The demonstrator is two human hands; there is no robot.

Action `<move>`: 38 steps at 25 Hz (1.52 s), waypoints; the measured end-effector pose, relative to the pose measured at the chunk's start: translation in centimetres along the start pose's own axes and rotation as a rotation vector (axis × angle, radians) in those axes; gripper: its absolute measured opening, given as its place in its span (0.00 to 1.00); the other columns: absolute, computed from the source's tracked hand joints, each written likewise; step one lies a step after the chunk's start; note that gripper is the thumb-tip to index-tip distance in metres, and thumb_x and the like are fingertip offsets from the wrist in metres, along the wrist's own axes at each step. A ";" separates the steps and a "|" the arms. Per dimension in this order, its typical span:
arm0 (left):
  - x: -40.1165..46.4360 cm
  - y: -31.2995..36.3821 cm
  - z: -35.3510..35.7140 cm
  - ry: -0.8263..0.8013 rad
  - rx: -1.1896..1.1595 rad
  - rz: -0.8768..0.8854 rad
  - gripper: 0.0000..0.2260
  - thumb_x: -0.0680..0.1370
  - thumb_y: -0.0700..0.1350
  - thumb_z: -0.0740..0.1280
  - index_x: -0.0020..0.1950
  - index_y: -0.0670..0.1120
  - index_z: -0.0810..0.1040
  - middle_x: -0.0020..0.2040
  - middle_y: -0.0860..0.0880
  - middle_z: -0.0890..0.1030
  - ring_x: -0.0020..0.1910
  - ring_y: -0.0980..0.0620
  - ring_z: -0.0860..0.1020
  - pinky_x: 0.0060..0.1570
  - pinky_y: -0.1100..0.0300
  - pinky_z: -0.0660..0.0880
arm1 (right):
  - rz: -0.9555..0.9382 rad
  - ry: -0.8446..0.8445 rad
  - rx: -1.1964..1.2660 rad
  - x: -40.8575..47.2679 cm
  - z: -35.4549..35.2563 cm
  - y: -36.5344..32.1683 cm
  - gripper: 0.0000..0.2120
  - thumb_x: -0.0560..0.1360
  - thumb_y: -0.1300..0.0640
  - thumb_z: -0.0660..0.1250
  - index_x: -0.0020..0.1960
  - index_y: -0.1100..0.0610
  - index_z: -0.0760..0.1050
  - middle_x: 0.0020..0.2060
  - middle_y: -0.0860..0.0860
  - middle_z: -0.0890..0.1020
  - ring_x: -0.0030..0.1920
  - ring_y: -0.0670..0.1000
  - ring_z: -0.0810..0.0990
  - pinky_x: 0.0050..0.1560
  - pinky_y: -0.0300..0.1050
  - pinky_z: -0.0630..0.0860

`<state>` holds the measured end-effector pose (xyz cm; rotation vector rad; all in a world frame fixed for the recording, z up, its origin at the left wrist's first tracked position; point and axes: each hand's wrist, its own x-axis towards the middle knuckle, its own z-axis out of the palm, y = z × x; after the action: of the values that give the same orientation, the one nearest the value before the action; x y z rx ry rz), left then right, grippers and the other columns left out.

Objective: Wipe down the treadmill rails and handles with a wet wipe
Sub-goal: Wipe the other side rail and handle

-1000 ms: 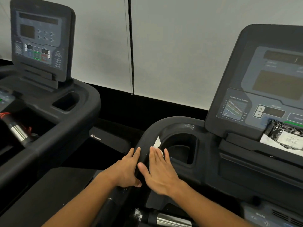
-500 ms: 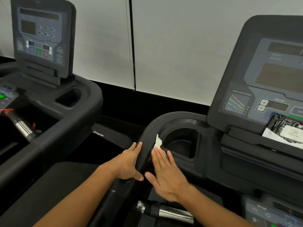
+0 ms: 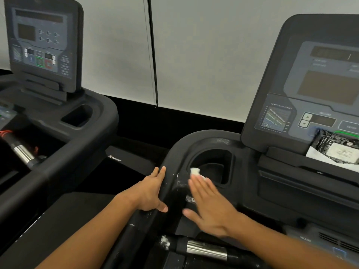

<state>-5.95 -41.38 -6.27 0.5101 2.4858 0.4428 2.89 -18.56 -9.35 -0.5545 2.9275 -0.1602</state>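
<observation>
The right hand (image 3: 210, 206) lies flat, fingers spread, pressing a white wet wipe (image 3: 194, 171) (only a corner shows past the fingertips) beside the cup holder (image 3: 213, 166). The left hand (image 3: 150, 191) lies open against the treadmill rail (image 3: 171, 183).

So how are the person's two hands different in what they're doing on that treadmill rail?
The right hand lies flat with spread fingers, pressing a white wet wipe beside the cup holder; the left hand holds nothing. The left hand rests on the outer side of the rail, the right hand on its inner side. The right hand looks blurred; the left hand looks sharp. Both are bare and touch the same black rail.
</observation>
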 end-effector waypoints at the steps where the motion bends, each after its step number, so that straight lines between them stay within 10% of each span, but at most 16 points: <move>1: 0.0 0.0 -0.1 -0.001 0.012 0.001 0.60 0.67 0.53 0.79 0.79 0.53 0.33 0.80 0.50 0.37 0.79 0.45 0.50 0.75 0.50 0.59 | 0.028 0.011 0.045 2.4 0.2 -1.6 0.42 0.78 0.29 0.36 0.79 0.58 0.33 0.78 0.55 0.33 0.77 0.51 0.28 0.78 0.52 0.33; 9: -0.5 -0.4 -1.1 -0.040 -0.026 0.032 0.58 0.67 0.48 0.80 0.80 0.50 0.38 0.81 0.46 0.45 0.79 0.47 0.54 0.75 0.57 0.59 | 0.179 0.128 0.525 5.4 1.3 -7.8 0.36 0.82 0.41 0.45 0.78 0.57 0.29 0.77 0.53 0.28 0.75 0.47 0.25 0.77 0.51 0.30; 12: -0.9 -1.3 -2.0 -0.088 -0.081 0.026 0.55 0.69 0.45 0.78 0.80 0.55 0.39 0.81 0.51 0.50 0.76 0.50 0.61 0.73 0.58 0.63 | 0.007 0.097 0.425 2.2 3.2 -8.7 0.37 0.81 0.39 0.44 0.78 0.56 0.29 0.76 0.51 0.26 0.75 0.46 0.25 0.75 0.52 0.29; 18: -1.1 -0.8 -2.0 -0.079 -0.035 0.028 0.52 0.72 0.43 0.76 0.81 0.52 0.39 0.81 0.51 0.47 0.79 0.49 0.55 0.74 0.59 0.58 | 0.246 0.106 0.434 6.9 -1.0 -6.3 0.34 0.84 0.41 0.42 0.80 0.60 0.35 0.78 0.55 0.33 0.78 0.51 0.30 0.78 0.55 0.33; 23: -2.8 -2.0 -1.6 -0.069 -0.098 0.093 0.49 0.71 0.40 0.75 0.81 0.55 0.45 0.75 0.52 0.66 0.70 0.55 0.70 0.61 0.68 0.71 | -0.114 0.121 0.281 2.1 3.9 -10.6 0.34 0.82 0.40 0.44 0.81 0.56 0.39 0.80 0.51 0.36 0.78 0.48 0.31 0.78 0.58 0.38; 28: -4.7 -2.8 -0.9 -0.026 -0.185 -0.006 0.50 0.72 0.39 0.72 0.80 0.57 0.40 0.67 0.47 0.74 0.64 0.47 0.76 0.63 0.51 0.76 | 0.202 0.113 0.232 7.1 -1.0 -5.5 0.32 0.84 0.44 0.44 0.80 0.59 0.37 0.80 0.55 0.36 0.79 0.52 0.33 0.78 0.56 0.35; 38: -4.0 -0.1 -1.8 -0.068 -0.068 -0.051 0.41 0.73 0.38 0.63 0.81 0.47 0.46 0.72 0.46 0.70 0.69 0.48 0.71 0.66 0.61 0.69 | 0.226 0.182 -0.017 3.2 1.8 -4.2 0.29 0.84 0.52 0.46 0.80 0.60 0.40 0.80 0.57 0.41 0.79 0.54 0.36 0.77 0.55 0.32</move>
<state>-3.98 -43.60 -3.11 0.4259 2.4044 0.4806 1.74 -23.77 -11.03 -0.2170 3.1425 -0.1659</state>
